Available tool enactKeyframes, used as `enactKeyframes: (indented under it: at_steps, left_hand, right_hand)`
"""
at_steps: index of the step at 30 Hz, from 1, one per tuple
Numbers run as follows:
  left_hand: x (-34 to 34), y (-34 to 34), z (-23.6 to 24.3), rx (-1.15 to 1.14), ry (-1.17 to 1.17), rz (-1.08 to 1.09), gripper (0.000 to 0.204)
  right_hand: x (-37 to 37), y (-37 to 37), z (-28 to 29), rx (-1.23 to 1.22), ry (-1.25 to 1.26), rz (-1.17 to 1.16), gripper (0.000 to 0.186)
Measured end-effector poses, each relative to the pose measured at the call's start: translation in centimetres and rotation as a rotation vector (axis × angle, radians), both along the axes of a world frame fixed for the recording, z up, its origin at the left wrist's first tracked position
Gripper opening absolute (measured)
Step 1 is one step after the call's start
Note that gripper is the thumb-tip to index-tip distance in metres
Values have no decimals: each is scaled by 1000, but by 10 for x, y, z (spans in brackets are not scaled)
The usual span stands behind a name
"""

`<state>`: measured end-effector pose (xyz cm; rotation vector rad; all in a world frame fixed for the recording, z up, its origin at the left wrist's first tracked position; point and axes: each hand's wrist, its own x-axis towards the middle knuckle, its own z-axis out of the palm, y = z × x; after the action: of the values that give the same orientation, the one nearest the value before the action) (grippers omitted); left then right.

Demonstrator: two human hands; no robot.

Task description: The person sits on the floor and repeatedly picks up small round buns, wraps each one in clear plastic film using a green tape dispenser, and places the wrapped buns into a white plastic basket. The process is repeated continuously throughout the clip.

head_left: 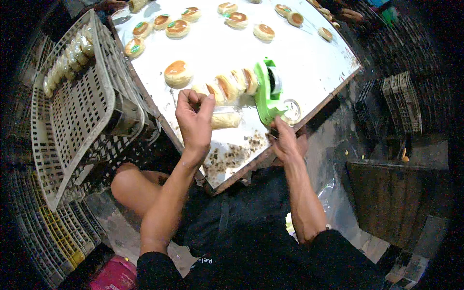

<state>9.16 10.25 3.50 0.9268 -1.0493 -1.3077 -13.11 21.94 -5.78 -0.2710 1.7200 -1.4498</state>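
Observation:
My left hand (194, 121) is closed in a pinch beside a clear bag with a pale bun (225, 117); whether its fingertips hold the bag is unclear. Just behind it, a row of buns (223, 87) stands on edge on the white tabletop (230, 41), with a single golden-topped bun (178, 72) to the left. My right hand (285, 137) grips the lower end of a green tape dispenser (267, 96). A round whitish roll (292, 110) lies at the dispenser's right.
Scattered buns (237, 20) cover the far tabletop. Stacked crates (72, 123) at left carry bagged buns (67, 63). More crates (401, 104) and a wooden box (386, 198) stand at right. Dark crumbs (227, 159) lie by the near corner. Another person's hand (353, 14) shows at the top right.

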Motion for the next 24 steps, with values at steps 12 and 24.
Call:
enactKeyframes:
  at_steps: [12, 24]
  left_hand:
    - [-6, 25, 7, -159, -353, -37, 26]
    - [63, -37, 10, 23, -106, -84, 60]
  right_hand:
    - [118, -40, 89, -376, 457, 305, 27]
    - [103, -121, 109, -487, 357, 559, 43]
